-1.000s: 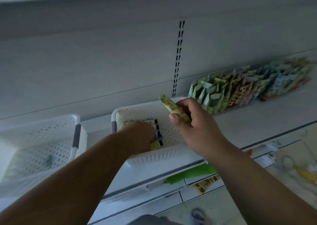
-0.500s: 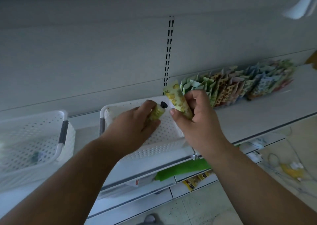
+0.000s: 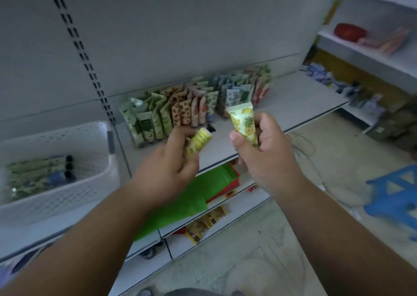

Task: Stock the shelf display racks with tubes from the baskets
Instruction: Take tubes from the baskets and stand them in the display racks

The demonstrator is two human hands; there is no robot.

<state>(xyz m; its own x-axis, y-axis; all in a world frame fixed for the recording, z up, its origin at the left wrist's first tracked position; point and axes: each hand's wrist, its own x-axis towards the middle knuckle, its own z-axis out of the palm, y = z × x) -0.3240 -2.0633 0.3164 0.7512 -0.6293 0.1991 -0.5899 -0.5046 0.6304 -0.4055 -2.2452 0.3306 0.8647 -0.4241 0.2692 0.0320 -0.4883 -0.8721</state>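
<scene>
Both bare forearms reach forward side by side. The left hand (image 3: 167,162) is curled, fingers (image 3: 180,135) and thumb pinching a yellow tube (image 3: 199,141). The right hand (image 3: 264,151) grips a pineapple-print tube (image 3: 244,124) upright, thumb pressed across its front.

A second ago the left hand (image 3: 168,160) was down inside the white perforated plastic basket (image 3: 67,182); now it is out and well to the right of that basket, gripping a small yellow tube with a black cap (image 3: 199,141), cap pointing up and away. The right hand (image 3: 261,151) has gone the same way, further from the basket, and its pale pineapple-printed tube (image 3: 244,124) now stands nearly upright, crimped end up. Both hands now hang before the row of colourful standing tubes (image 3: 194,108), which has come close.
</scene>
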